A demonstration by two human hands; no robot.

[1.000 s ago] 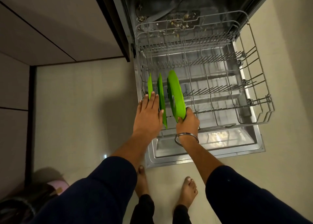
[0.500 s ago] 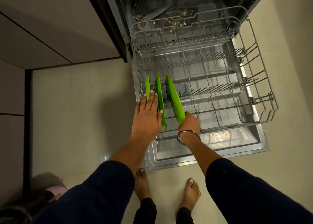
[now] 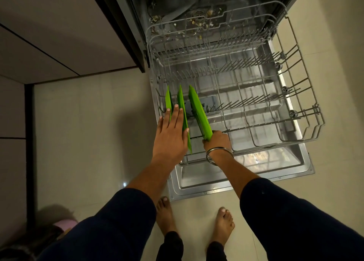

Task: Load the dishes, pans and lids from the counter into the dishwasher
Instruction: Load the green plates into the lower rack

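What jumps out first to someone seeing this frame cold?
Three bright green plates standing on edge at the left end of the pulled-out wire rack, the only colour in a grey scene. The left hand lies flat against the two left plates; the right hand grips the bottom edge of the third. Food scraps litter the dishwasher floor behind.

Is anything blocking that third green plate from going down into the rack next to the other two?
Nothing visible blocks it. The right hand holds the third green plate, tilted, in the rack. The slots beside it are bare. The left hand rests flat on the other two plates.
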